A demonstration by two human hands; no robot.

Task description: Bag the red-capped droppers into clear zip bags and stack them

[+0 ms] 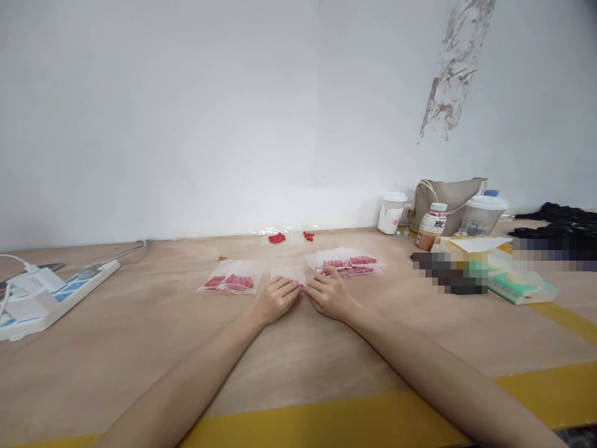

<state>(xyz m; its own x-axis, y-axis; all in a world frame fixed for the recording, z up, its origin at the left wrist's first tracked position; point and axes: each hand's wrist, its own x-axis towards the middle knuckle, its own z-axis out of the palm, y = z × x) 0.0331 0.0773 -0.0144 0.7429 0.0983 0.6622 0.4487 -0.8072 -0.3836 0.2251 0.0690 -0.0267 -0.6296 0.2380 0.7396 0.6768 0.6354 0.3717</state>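
Between my hands lies a small clear plastic bag [288,272] with a bit of red showing at its near edge. My left hand [278,300] is closed, its fingertips pinching the near side of this bag. My right hand [330,295] is closed too, with its fingertips at the bag's near right corner. Left of my hands are clear bags of red pieces [239,277], whose kind I cannot make out. A stack of similar filled bags [362,261] lies just beyond my right hand. Farther back, loose red pieces [277,238] rest on clear plastic near the wall.
A white power strip [79,297] with plugged-in chargers is at the left. To the right stand a white-lidded cup [392,214], a bottle [431,227], a grey bag [454,191] and a tissue pack [517,283]. Yellow tape [298,423] runs along the table's front.
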